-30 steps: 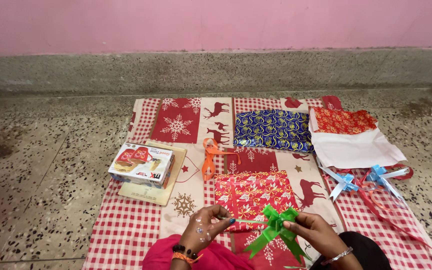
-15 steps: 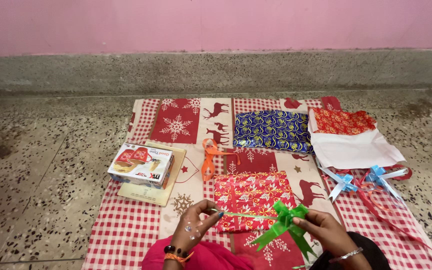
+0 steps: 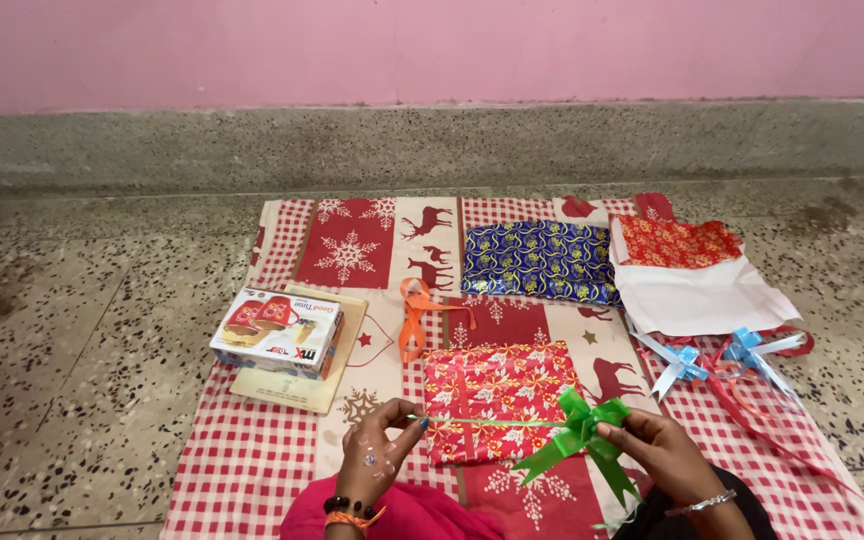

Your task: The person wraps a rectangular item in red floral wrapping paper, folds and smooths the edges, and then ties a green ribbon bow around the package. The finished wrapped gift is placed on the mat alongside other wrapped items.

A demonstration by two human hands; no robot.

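Note:
A flat parcel wrapped in red flowered paper [image 3: 497, 395] lies on the red and white patterned cloth [image 3: 242, 470] in front of me. My right hand [image 3: 662, 455] pinches a green ribbon bow [image 3: 580, 432] at the parcel's near right corner. A thin green ribbon strand [image 3: 482, 422] runs taut from the bow across the parcel to my left hand [image 3: 377, 460], whose fingertips pinch its end.
An orange ribbon [image 3: 414, 312] lies above the parcel. A blue and gold wrapped parcel [image 3: 540, 262] and a sheet of red paper with its white side up [image 3: 697, 285] lie further back. Blue ribbon bows [image 3: 717, 355] sit to the right. A printed carton [image 3: 277, 332] rests on a flat beige box at left.
My right hand has carried the green bow rightward to the parcel's right corner. My left hand has risen slightly, and the thin strand between them is now stretched across the parcel.

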